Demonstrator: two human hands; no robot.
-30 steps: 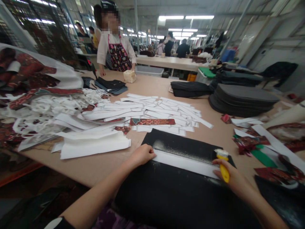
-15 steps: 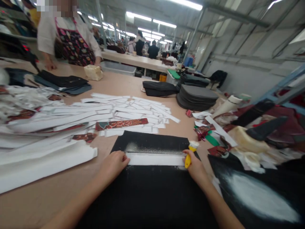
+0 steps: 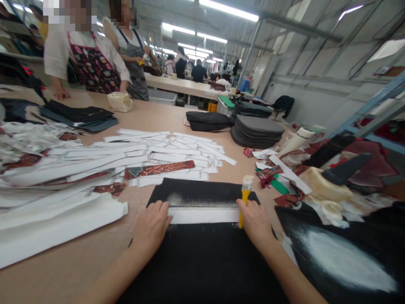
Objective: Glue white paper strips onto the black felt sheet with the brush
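A white strip (image 3: 204,215) lies across a black sheet (image 3: 202,257) at the near edge of the table. My left hand (image 3: 151,226) rests on the strip's left end, fingers bent and pressing it down. My right hand (image 3: 255,221) is at the strip's right end, closed round a small brush with a yellow handle (image 3: 243,198), its pale bristles pointing away from me. A whitish smear of glue (image 3: 193,196) shows on the black sheet just beyond the strip.
Many white strips (image 3: 164,154) and a red patterned strip (image 3: 160,169) lie spread behind the sheet. Stacks of dark pieces (image 3: 256,131) sit at the far right, scraps and rolls (image 3: 316,177) to the right. Two people stand at the table's far left side (image 3: 91,59).
The view has shifted slightly. My right hand has tilted the brush more upright at the strip's right end. My left hand has stayed on the left end. A second person has come into view.
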